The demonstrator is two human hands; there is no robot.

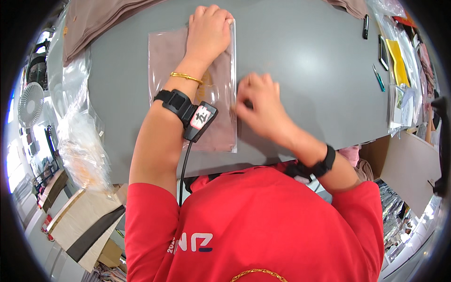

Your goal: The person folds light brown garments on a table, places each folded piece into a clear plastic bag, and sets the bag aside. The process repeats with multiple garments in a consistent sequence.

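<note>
A clear plastic bag with a folded mauve-brown fabric piece inside lies flat on the grey table, a yellow mark showing through it. At the bag's far right corner, my left hand has its fingers curled over the edge; whether it pinches the plastic cannot be told. Beside the bag's right edge, my right hand is blurred, with thumb and fingers bent towards each other. Its thumb side is close to the edge, and contact is unclear.
Stacked mauve-brown fabric lies at the far left, above a heap of clear plastic bags. Along the right side of the grey table are a black marker, a phone, a teal-handled tool and a yellow strip.
</note>
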